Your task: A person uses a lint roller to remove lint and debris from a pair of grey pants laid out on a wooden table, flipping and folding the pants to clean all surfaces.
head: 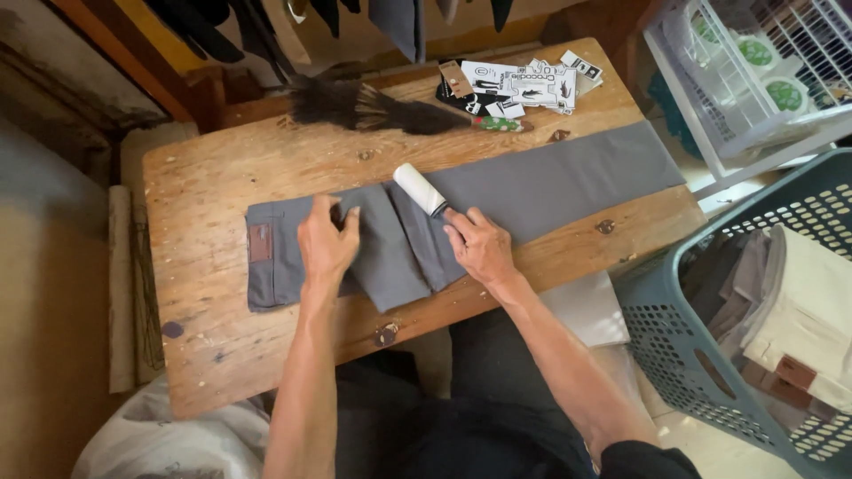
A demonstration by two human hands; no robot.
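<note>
r hand (480, 247) is closed round the handle of a white lint roller (419, 189), roll pointing to abt 11 o'clock and resting on the grey trousers (550, 182). l hand (327, 239) isn't gripping anything, fingers bent, pressing the fabric flat near the waistband. i'd say the step is rolling lint off the cloth. to do it well i'd keep the l hand pinning the fabric taut, run short even strokes away from it, and smooth the fold at centre first so the roller doesn't skip.

trousers lie across the wooden table (213, 168), waistband w/ a brown patch (260, 242) at 9 o'clock, leg running to 3 o'clock, one flap folded over mid-way. cloth looks plain, matte, mostly smooth.

at 12 o'clock: a dark bristle brush (373, 106) and a pile of printed tags (519, 86). at 4 o'clock a teal basket (674, 355) w/ folded garments.
</note>
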